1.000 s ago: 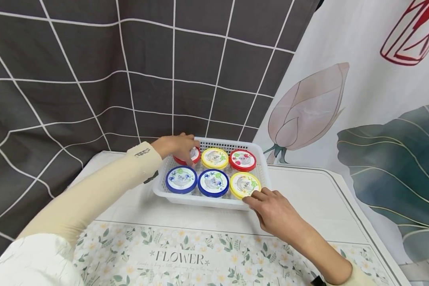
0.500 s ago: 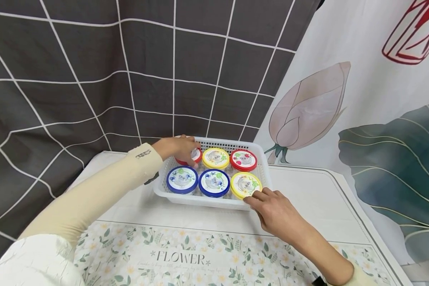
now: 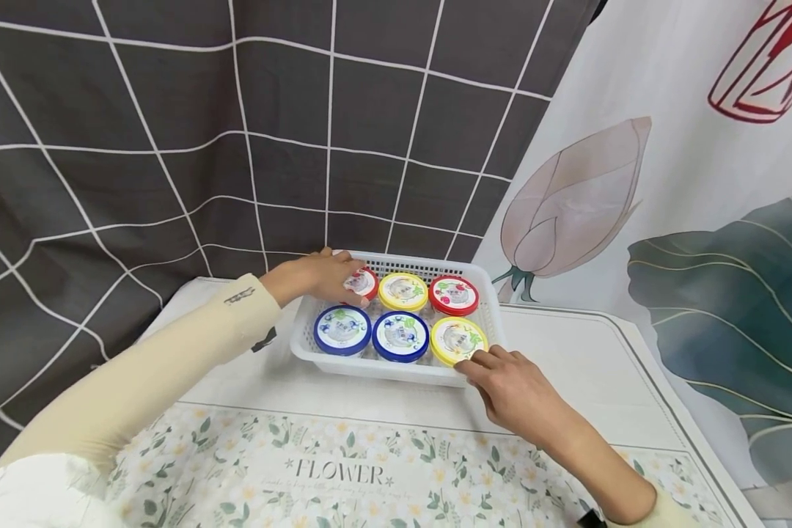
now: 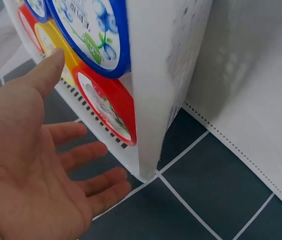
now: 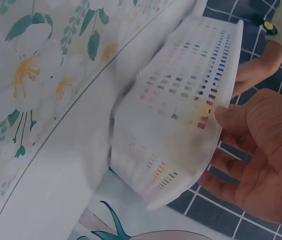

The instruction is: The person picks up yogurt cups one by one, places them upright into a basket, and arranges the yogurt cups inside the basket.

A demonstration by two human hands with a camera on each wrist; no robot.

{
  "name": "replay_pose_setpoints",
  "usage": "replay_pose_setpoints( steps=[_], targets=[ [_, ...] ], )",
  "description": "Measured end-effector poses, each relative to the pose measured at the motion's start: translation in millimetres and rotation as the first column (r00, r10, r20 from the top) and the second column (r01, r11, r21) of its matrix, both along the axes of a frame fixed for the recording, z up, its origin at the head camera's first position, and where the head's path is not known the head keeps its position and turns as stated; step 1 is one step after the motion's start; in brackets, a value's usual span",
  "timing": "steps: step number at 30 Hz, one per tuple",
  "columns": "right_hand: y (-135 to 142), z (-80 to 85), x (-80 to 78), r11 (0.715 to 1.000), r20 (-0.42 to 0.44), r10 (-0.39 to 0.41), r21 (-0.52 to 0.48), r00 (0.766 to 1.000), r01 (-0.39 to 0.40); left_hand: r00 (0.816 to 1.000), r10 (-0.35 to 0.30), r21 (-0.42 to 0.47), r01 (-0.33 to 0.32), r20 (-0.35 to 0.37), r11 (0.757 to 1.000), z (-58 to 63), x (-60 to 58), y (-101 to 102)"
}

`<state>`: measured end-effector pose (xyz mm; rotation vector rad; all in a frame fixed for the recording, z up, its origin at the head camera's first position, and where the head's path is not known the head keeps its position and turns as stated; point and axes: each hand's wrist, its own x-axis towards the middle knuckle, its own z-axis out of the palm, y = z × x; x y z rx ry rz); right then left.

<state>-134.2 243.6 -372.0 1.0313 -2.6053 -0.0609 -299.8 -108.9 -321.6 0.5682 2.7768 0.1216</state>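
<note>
A white plastic basket (image 3: 386,370) holds two rows of clear round tubs with coloured lids. At its back left corner my left hand (image 3: 330,277) hovers by a red-lidded tub (image 3: 361,283), fingers spread. In the left wrist view, that hand (image 4: 28,155) holds nothing. My right hand (image 3: 511,385) grips the basket's front right corner beside a yellow-lidded tub (image 3: 458,339); in the right wrist view its thumb presses the rim, with the fingers over the other side. Two blue-lidded tubs (image 3: 342,330) fill the front row; another yellow lid (image 3: 402,291) and red lid (image 3: 454,295) stand behind.
The basket stands on a white table (image 3: 567,352) with a floral cloth print (image 3: 343,473) along the front. Close behind it hangs a dark gridded curtain (image 3: 270,110), and a white curtain with a flower print (image 3: 574,205) is on the right.
My left hand has drawn leftward off the red-lidded tub and its fingers have loosened, uncovering more of the lid. The right hand keeps its place at the basket's corner; the head view shifted slightly.
</note>
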Motion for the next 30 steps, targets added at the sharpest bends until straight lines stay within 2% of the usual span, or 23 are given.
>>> replay_pose_setpoints(
  steps=[6, 11, 15, 24, 27, 30],
  targets=[
    [1.1, 0.0, -3.5, 1.000, 0.002, 0.001, -0.010, 1.000, -0.001, 0.993, -0.006, 0.063, 0.014, -0.118, 0.998, -0.1, 17.6, -13.5],
    [4.5, -0.6, -5.1, 1.000, 0.016, -0.003, -0.016, 1.000, 0.003, 0.982, 0.010, 0.112, 0.012, -0.186, 0.994, -7.4, 29.7, -21.1],
    [9.7, 0.2, -5.7, 1.000, 0.018, 0.003, -0.021, 1.000, -0.002, 0.977, 0.029, 0.143, 0.001, -0.211, 0.990, -14.1, 40.9, -26.6],
    [18.6, 3.9, -7.7, 0.998, 0.041, 0.042, -0.042, 0.998, -0.040, 0.970, 0.105, 0.182, -0.066, -0.219, 0.981, -25.9, 65.3, -47.9],
    [22.7, 5.6, -10.6, 0.994, 0.061, 0.073, -0.091, 0.995, -0.067, 0.963, 0.139, 0.196, -0.094, -0.231, 0.976, -28.0, 72.0, -55.9],
    [31.3, 8.9, -17.1, 0.980, 0.093, 0.090, -0.183, 0.992, -0.072, 0.956, 0.175, 0.211, -0.125, -0.235, 0.969, -28.6, 79.3, -66.0]
  ],
)
